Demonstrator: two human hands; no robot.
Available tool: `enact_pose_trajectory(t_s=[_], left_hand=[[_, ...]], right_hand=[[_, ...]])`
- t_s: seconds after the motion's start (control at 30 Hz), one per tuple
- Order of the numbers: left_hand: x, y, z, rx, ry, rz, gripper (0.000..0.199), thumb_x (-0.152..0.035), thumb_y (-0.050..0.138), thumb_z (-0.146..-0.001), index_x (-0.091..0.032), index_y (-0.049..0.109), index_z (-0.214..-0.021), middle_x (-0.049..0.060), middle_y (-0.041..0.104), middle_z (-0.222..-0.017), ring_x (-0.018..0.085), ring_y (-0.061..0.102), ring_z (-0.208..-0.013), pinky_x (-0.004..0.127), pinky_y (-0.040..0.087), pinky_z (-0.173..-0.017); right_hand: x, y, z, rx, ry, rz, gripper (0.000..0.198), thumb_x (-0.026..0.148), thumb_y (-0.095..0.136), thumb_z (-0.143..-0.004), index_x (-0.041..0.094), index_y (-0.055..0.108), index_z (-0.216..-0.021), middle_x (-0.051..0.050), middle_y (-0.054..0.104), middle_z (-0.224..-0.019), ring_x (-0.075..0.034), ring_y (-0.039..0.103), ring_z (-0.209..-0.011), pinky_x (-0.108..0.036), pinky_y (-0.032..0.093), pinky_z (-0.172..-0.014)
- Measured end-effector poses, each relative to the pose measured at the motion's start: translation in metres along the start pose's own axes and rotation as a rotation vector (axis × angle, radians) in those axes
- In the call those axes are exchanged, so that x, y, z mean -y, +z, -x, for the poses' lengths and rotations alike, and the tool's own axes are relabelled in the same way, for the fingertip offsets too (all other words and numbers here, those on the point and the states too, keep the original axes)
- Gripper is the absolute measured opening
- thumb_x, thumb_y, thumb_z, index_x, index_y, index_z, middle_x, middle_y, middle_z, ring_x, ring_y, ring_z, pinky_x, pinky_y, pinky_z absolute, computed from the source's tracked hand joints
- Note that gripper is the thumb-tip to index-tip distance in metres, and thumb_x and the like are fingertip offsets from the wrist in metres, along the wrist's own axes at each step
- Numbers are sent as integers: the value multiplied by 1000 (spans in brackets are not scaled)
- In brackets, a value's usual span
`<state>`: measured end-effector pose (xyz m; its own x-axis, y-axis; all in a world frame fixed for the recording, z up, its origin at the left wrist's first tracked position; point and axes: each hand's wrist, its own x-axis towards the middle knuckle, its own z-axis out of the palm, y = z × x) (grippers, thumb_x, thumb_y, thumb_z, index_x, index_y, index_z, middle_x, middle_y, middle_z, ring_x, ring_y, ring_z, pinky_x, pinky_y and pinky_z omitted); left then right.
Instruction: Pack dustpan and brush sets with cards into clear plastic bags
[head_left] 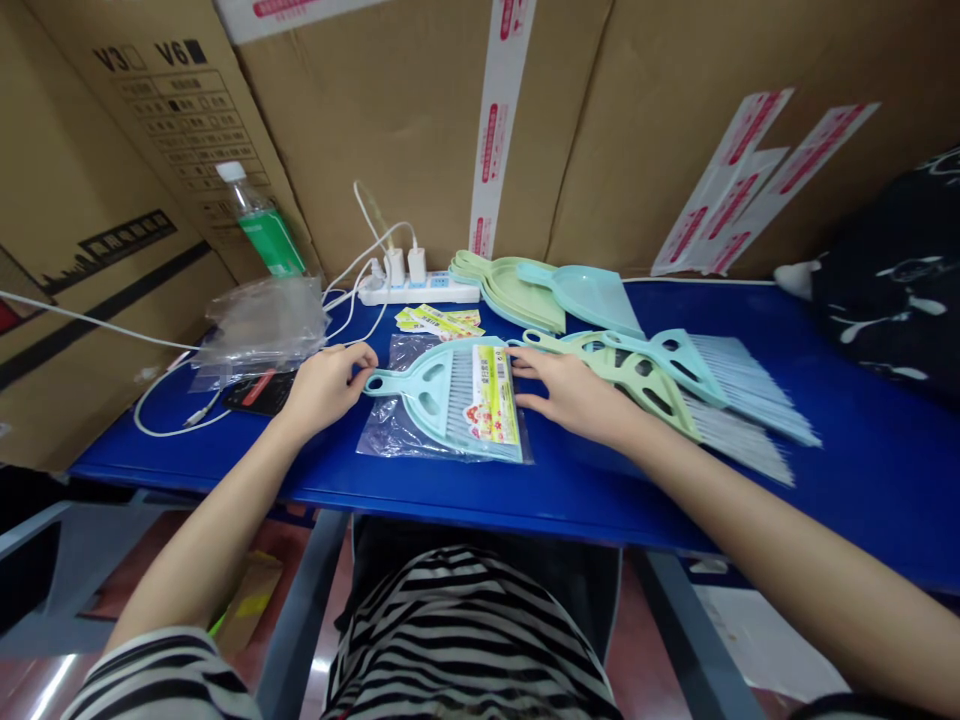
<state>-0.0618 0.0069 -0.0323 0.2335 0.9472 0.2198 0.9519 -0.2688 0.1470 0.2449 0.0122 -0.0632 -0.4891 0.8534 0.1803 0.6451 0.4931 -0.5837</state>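
Observation:
A light blue dustpan [420, 388] lies flat in front of me on a clear plastic bag [386, 432], a matching brush [459, 395] resting on it. A yellow-green printed label card [496, 395] covers part of the bristles. My left hand [330, 385] is closed, thumb and fingers pinching the end of the handle. At the card's right edge is my right hand [570, 388], its fingers stretched out and slightly apart; their tips touch the edge. Just beyond that hand lie a green brush [652, 385] and a blue brush [697, 365], bristles pointing right.
Green and blue dustpans [592, 290] are stacked at the back. More label cards [439, 320] lie near a power strip [442, 290] with chargers. At left are clear bags [262, 320], a dark phone-like object [259, 390], cables and a bottle [262, 225]. Cardboard [420, 120] walls the back.

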Motion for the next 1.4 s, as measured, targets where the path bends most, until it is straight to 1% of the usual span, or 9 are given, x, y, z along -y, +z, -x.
enact_pose_trajectory(t_s=[0.2, 0.4, 0.47, 0.67, 0.83, 0.97, 1.07, 1.2, 1.4], left_hand=[[3, -1, 1, -71, -60, -78, 16, -21, 51, -86, -23, 66, -90, 4, 69, -82, 23, 63, -77, 31, 50, -72], [5, 0, 1, 12, 160, 46, 24, -23, 45, -89, -20, 67, -97, 4, 71, -88, 21, 62, -80, 34, 51, -84], [6, 1, 0, 17, 183, 63, 27, -21, 43, -88, -19, 67, -98, 5, 72, -93, 21, 63, -81, 35, 51, -87], [11, 1, -1, -6, 115, 0, 34, -13, 39, -85, -22, 70, -93, 5, 73, -96, 24, 66, -90, 36, 52, -86], [12, -1, 0, -38, 35, -114, 36, -13, 38, -86, -24, 72, -94, 7, 74, -93, 28, 66, -97, 39, 53, -80], [10, 0, 1, -25, 128, -61, 33, -19, 38, -89, -22, 70, -99, 8, 74, -99, 26, 67, -100, 39, 54, -88], [6, 2, 2, 36, 223, -8, 34, -27, 38, -93, -19, 67, -109, 10, 72, -111, 25, 67, -104, 40, 53, -94], [2, 4, 4, 52, 242, -28, 38, -30, 33, -96, -18, 64, -115, 11, 71, -115, 26, 66, -108, 41, 54, -95], [-1, 4, 5, 72, 273, -87, 40, -31, 29, -99, -19, 63, -117, 11, 71, -115, 25, 66, -109, 40, 55, -93]], right_hand=[[3, -3, 1, 37, 14, 205, 39, 20, 67, -85, 11, 65, -123, -18, 71, -121, -33, 66, -115, -46, 56, -96], [9, -3, 5, 48, -74, 391, 46, 37, 69, -86, 9, 68, -122, -20, 68, -126, -34, 64, -118, -47, 54, -97], [10, -2, 6, 60, -79, 438, 45, 39, 68, -87, 9, 70, -120, -20, 68, -127, -34, 65, -117, -46, 54, -96], [14, -2, 8, 51, -102, 512, 35, 38, 65, -90, 15, 74, -115, -15, 73, -116, -30, 70, -104, -42, 58, -86], [21, -4, 8, 83, -49, 576, 35, 37, 65, -90, 13, 74, -114, -16, 73, -118, -30, 71, -101, -40, 59, -82], [21, -3, 7, 34, -31, 577, 32, 35, 56, -95, 14, 76, -109, -15, 73, -116, -29, 71, -100, -41, 59, -82], [16, 0, 3, -34, -102, 550, 30, 29, 51, -97, 16, 76, -108, -14, 73, -115, -28, 70, -102, -43, 56, -88], [3, 5, -2, -72, -201, 553, 30, 26, 51, -94, 17, 74, -111, -15, 72, -116, -31, 64, -110, -50, 51, -95], [0, 6, -4, -41, -148, 569, 40, 31, 50, -94, 8, 69, -121, -19, 71, -114, -33, 60, -107, -52, 48, -97]])
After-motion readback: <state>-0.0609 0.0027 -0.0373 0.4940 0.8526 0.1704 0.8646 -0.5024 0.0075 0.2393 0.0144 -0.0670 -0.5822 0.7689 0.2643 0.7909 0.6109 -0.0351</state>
